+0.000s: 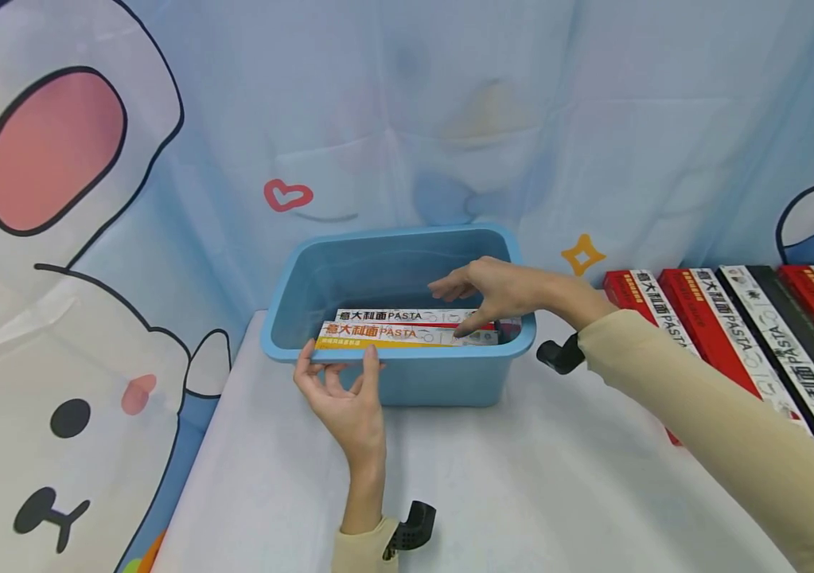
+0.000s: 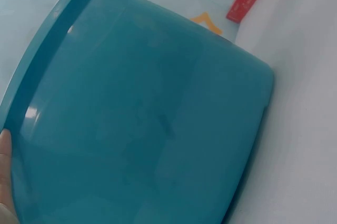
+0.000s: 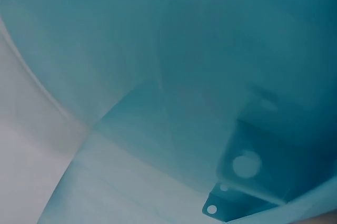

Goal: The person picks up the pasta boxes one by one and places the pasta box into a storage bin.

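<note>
A blue plastic bin (image 1: 407,380) stands on the white table, with two pasta boxes lying side by side inside. The nearer pasta box (image 1: 414,333) has a yellow-orange front; the one behind (image 1: 371,315) shows white with a red edge. My left hand (image 1: 345,406) holds the bin's front rim near its left corner, thumb and index fingertip at the rim. Over the bin's right end reaches my right hand (image 1: 503,290), its fingers extended and spread, the thumb tip over the nearer box's right end. Blue bin wall (image 2: 147,103) fills most of the left wrist view.
Several more pasta boxes, among them a red one (image 1: 714,326) and a black one (image 1: 800,350), lie in a row on the right of the table (image 1: 557,477). Close behind the bin hangs a light blue printed curtain (image 1: 392,119), which also covers the left side.
</note>
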`<state>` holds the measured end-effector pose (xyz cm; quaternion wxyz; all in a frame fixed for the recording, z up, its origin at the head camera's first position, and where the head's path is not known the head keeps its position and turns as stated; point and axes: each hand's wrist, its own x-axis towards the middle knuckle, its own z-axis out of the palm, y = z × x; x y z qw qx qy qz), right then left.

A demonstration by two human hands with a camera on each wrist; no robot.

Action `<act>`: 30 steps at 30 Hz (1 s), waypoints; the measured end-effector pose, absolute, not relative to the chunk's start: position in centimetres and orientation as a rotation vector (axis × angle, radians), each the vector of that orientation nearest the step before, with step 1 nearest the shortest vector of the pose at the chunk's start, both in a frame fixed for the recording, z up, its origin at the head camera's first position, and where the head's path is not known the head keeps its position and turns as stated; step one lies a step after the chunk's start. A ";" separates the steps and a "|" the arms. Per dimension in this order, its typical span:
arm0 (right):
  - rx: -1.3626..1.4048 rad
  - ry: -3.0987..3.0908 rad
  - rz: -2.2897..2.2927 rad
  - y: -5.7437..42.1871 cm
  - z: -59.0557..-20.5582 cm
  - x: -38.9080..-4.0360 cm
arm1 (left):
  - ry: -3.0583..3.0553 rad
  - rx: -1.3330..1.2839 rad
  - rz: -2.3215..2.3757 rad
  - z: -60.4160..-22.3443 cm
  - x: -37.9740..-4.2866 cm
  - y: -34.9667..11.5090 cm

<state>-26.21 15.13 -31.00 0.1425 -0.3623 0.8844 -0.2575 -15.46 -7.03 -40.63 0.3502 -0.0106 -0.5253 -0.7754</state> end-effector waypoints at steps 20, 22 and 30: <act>-0.801 2.882 -1.282 21.0 -30.5 -20.8 | -1.362 -0.032 -2.009 -40.7 -15.4 -6.9; -0.693 2.964 -1.315 22.5 -30.7 -19.6 | -1.361 -0.038 -2.011 -40.7 -15.4 -6.8; -0.218 3.181 -1.371 28.6 -34.3 -15.2 | -1.362 -0.029 -2.008 -40.7 -15.3 -6.9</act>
